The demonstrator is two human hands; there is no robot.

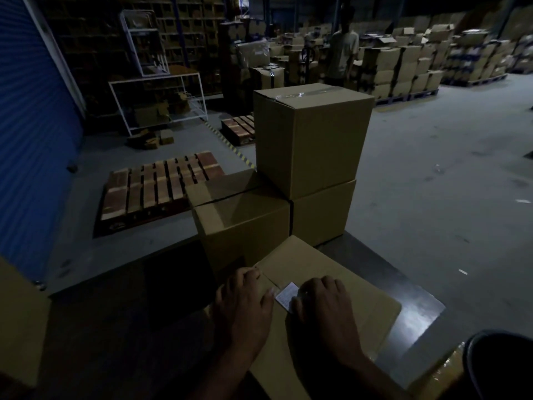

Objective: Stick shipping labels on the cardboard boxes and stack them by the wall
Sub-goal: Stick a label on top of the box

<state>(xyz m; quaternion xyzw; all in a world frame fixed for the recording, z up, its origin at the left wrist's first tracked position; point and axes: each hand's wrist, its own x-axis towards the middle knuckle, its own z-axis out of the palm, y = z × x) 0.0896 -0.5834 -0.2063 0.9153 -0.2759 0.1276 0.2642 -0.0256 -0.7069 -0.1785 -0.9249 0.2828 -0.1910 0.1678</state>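
Observation:
A cardboard box [340,284] lies on a metal table just in front of me, with a small white shipping label [286,295] on its top near the flap seam. My left hand [245,307] rests on the box's left corner, its thumb touching the label's left edge. My right hand [326,307] presses on the label's right side with bent fingers and thumb. Beyond stand three more cardboard boxes: a tall one [311,140] on top of a lower one [320,217], with another [245,226] beside it on the left.
The steel table [409,301] ends to the right over a bare concrete floor. Two wooden pallets [158,189] lie at the left beside a blue roller shutter [28,140]. A white rack [158,99], stacked cartons and a standing person [343,47] are at the back. A taped box [441,368] sits at bottom right.

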